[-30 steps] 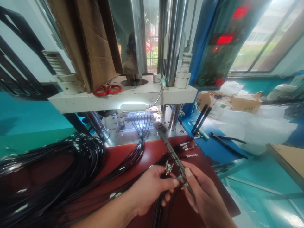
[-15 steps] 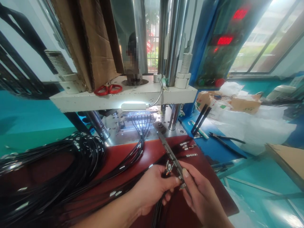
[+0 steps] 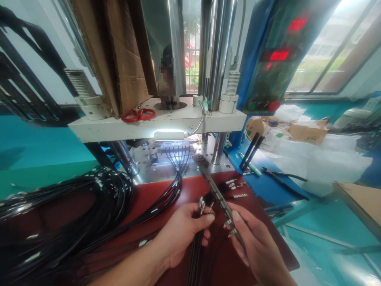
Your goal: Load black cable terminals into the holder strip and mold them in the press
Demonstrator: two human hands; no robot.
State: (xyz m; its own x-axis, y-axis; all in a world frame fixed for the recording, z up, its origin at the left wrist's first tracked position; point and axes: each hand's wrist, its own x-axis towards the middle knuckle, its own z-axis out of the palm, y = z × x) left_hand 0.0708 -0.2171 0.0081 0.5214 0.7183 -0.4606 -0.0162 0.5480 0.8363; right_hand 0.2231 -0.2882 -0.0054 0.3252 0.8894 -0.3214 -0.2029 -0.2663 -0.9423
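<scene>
Right hand [image 3: 254,236], closed on a slotted metal bar [image 3: 219,195]; two metal tips [image 3: 228,224] appear seated beside its thumb. Left hand [image 3: 183,226], just beside, grips black cables [image 3: 195,256], their tips [image 3: 202,203] apparently yet unseated. Beyond both hands, other wires [image 3: 177,171] already enter the press [image 3: 127,129].

A dark red table [image 3: 195,190] is being covered on its left by coiled black cables [image 3: 117,190]. A cable bundle [image 3: 171,190] is being supported across its middle, and metal connectors [image 3: 239,195] are being carried near its right edge. On the blue shelf [image 3: 266,190] alongside, pliers [image 3: 270,172], a pale pen-like tool [image 3: 254,169] and tilted black prongs [image 3: 254,153] are being held up.
</scene>
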